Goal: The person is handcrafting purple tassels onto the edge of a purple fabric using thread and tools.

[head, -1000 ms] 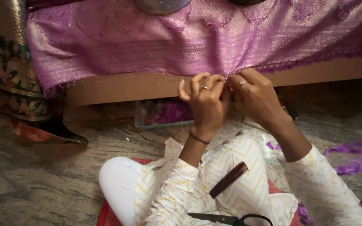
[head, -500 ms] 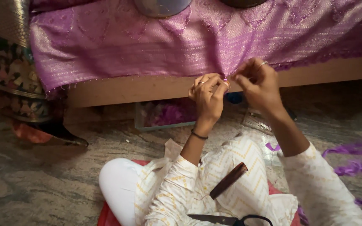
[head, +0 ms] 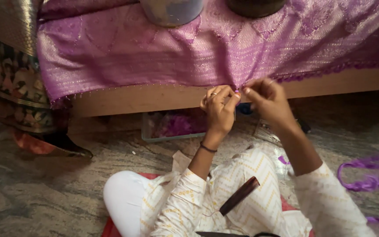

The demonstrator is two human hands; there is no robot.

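Observation:
A purple woven cloth [head: 163, 52] hangs over the edge of a low wooden table [head: 154, 97]. My left hand [head: 219, 109] pinches the cloth's beaded hem at its lowest point, fingers closed, a ring on one finger. My right hand [head: 268, 100] is right beside it, fingertips closed on the same bit of hem. What lies between the fingertips is too small to make out. A dark brown comb [head: 240, 195] rests on my lap.
Two round containers [head: 172, 9] stand on the cloth above. A shallow tray of purple threads [head: 174, 125] sits under the table. Purple cord [head: 365, 175] lies on the floor at right. Folded patterned fabric [head: 9, 74] is piled at left. Scissor handles [head: 242, 234] show at the bottom edge.
Both hands have shifted slightly to the right along the hem. The right hand rose a little and the two fingertips came closer together.

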